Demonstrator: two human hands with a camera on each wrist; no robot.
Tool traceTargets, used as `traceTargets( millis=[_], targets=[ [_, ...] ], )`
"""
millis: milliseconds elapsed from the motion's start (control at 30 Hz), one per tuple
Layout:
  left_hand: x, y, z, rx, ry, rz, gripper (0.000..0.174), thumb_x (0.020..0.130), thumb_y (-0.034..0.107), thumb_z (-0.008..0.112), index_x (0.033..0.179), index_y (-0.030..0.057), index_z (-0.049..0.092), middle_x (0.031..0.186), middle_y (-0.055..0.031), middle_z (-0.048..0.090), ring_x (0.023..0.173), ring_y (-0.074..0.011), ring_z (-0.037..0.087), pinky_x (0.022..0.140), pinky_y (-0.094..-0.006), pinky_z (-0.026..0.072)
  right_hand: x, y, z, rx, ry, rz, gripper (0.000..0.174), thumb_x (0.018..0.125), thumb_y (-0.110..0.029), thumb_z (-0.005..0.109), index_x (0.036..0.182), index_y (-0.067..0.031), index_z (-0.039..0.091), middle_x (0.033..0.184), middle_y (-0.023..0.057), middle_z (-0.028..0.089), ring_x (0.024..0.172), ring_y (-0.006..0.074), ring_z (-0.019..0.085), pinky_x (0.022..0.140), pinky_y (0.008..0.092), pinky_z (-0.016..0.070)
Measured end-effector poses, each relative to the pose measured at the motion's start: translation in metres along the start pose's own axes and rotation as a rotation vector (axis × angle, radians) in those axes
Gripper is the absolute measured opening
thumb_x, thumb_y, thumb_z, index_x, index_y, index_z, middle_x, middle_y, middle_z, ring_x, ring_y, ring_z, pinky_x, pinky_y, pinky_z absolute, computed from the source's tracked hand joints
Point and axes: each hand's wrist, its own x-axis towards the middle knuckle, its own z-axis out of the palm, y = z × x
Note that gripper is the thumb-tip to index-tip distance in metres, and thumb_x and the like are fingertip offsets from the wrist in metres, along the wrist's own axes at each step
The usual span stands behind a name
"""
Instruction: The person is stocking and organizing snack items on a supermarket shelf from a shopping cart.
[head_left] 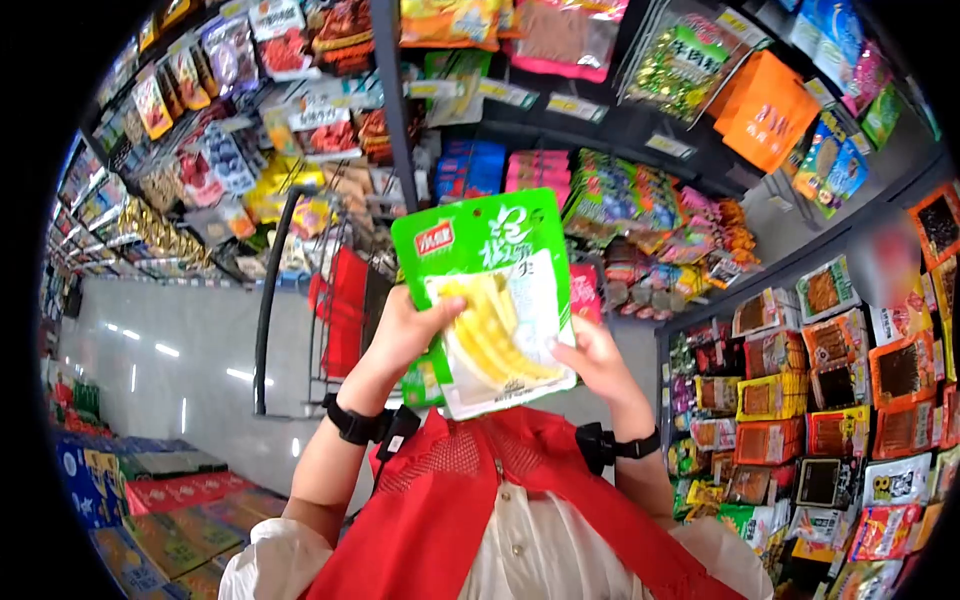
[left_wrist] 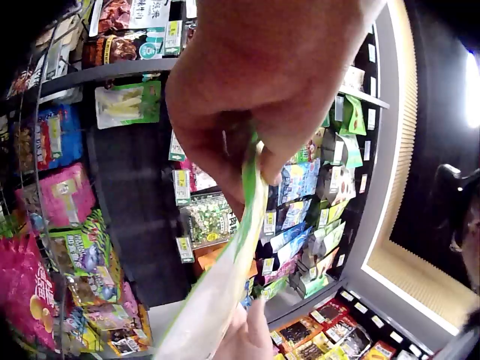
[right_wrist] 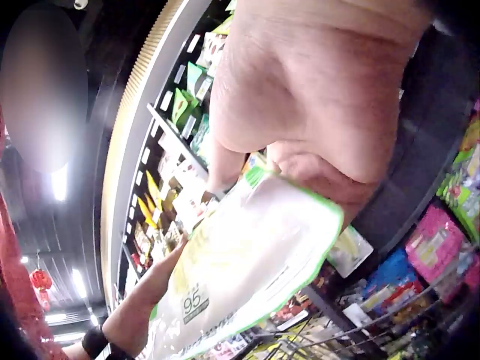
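Note:
A green and white packet of bamboo shoot tips [head_left: 490,310], with yellow strips pictured on its front, is held up before the chest. My left hand [head_left: 405,330] grips its left edge, the thumb lying across the front. At the lower right edge my right hand [head_left: 598,362] pinches it, thumb in front and fingers behind. The left wrist view shows the packet [left_wrist: 229,270] nearly edge-on beneath the left hand [left_wrist: 262,82]. In the right wrist view, the right hand [right_wrist: 307,97] holds the packet [right_wrist: 240,255] by its green-rimmed edge.
A wire shopping cart [head_left: 262,300] with something red [head_left: 345,310] in it stands just left of the packet. Shelves of snack bags [head_left: 625,200] rise ahead, more packets [head_left: 775,400] fill the right side, and stacked boxes [head_left: 180,500] sit at lower left beside the shiny floor [head_left: 170,350].

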Motion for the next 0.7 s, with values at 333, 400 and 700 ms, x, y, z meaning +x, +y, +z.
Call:
traceTargets(
  millis=[333,400,700],
  targets=[
    [-0.07,-0.022,-0.067,0.066,-0.095,-0.172,0.024,0.081,0.012,0.054,0.099,-0.004,0.053,0.087,-0.0037,0.059,0.074,-0.0062,0.053,0.066,-0.0211,0.0433,-0.001,0.046,0.09,0.071,0.303,-0.055,0.018,0.08,-0.002,0.051,0.096,0.0051,0.052,0.087,0.0048,0.059,0.076,0.0067,0.053,0.067,0.0212,0.043],
    [-0.079,-0.027,-0.076,0.053,-0.106,-0.207,0.021,0.081,0.01,0.053,0.097,-0.0027,0.053,0.084,-0.0019,0.059,0.071,-0.0053,0.053,0.062,-0.0196,0.0427,-0.011,0.048,0.105,0.077,0.311,-0.041,0.017,0.08,-0.002,0.052,0.095,0.0051,0.053,0.087,0.0047,0.059,0.076,0.0067,0.053,0.067,0.0208,0.043],
    [-0.1,-0.047,-0.09,0.092,-0.262,-0.188,0.018,0.08,0.005,0.053,0.096,-0.0034,0.053,0.088,-0.0037,0.06,0.074,-0.0066,0.055,0.065,-0.0213,0.0452,-0.055,0.053,0.134,0.001,0.419,0.015,0.015,0.08,-0.004,0.053,0.092,0.0049,0.054,0.081,0.0031,0.058,0.071,0.0045,0.05,0.062,0.02,0.0423]
  ],
)
